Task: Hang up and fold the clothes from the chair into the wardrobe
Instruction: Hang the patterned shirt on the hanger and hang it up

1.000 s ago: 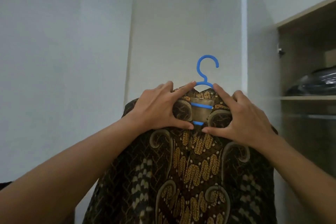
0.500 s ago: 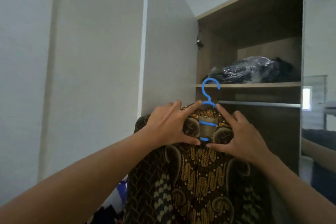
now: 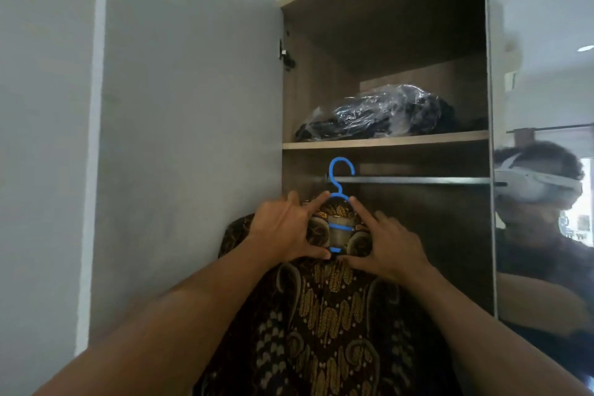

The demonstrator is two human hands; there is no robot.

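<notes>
Two bare hands, one garment, one rail. Item held: dark brown batik shirt with gold leaf pattern [image 3: 324,315], draped on a blue plastic hanger with open hook [image 3: 341,182], raised in front of the open wooden wardrobe [image 3: 385,26].

Left hand [image 3: 286,231]: grip closed on the collar and hanger shoulder, forefinger stretched up to the base of the hook, thumb pressed under the lower blue bar. Right hand [image 3: 393,247]: mirrors it from the other side, forefinger at the hook's base, thumb low. Both hands sit level and equally near; neither leads.

Governing relation: the hook stands straight above the two grips, and its curve overlaps the left end of the dark metal hanging rail [image 3: 418,180] in this view. Whether the hook is in front of the rail or already over it cannot be told. Rail's long axis runs left to right, under the wooden shelf [image 3: 385,140]; hanger shoulders lie roughly along the same line.

Judgement: hanging step, nearly complete; likely needs a short lift forward, then lowering so the hook seats.

Other stock: clear plastic bag of dark clothing [image 3: 376,112] on the shelf; grey wardrobe door [image 3: 193,138] open at left; mirrored panel [image 3: 543,74] at right.
</notes>
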